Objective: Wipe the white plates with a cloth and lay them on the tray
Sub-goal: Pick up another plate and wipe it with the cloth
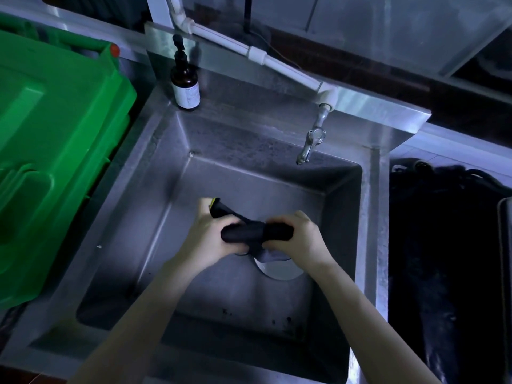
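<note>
A dark cloth [256, 232], twisted into a roll, is held over the middle of the steel sink [221, 139]. My left hand [210, 239] grips its left end, where a small yellow tag sticks up. My right hand [296, 239] grips its right end. A loose corner of the cloth hangs down over the round drain [277, 270]. No white plate and no tray can be made out in this dim view.
A tap [311, 142] juts over the sink's back right. A brown pump bottle [185, 84] stands on the back left rim. A green plastic crate [50, 151] sits left of the sink. A dark bin with black contents [443, 245] lies to the right.
</note>
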The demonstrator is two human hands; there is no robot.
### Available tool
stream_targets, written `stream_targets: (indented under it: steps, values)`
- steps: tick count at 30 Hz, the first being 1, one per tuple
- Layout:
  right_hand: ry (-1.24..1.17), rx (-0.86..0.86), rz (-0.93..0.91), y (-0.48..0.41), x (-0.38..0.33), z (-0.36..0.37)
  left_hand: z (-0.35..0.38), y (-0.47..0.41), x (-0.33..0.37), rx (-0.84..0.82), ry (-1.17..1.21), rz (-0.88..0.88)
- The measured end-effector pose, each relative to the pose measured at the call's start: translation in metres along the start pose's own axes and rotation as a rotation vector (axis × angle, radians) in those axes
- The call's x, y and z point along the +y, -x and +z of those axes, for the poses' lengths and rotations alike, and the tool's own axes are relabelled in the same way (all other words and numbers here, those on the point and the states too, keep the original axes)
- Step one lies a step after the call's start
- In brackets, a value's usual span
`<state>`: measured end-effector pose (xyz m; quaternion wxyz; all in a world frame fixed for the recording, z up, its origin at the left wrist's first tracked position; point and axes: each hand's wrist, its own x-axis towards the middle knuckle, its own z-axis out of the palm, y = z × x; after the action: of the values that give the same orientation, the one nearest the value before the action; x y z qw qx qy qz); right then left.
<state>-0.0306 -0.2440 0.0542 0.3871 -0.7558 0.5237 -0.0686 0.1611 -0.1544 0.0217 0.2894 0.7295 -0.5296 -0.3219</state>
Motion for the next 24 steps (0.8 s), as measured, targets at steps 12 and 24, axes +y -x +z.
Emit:
stream_targets:
  steps: [12,24]
  values:
    - [0.164,0.206,-0.054,-0.008,0.008,-0.005,-0.012,-0.012,0.004,0.214,-0.282,-0.062]
    - [-0.338,-0.076,-0.076,0.030,-0.004,0.043,0.044,-0.001,0.034,0.054,0.906,-0.494]
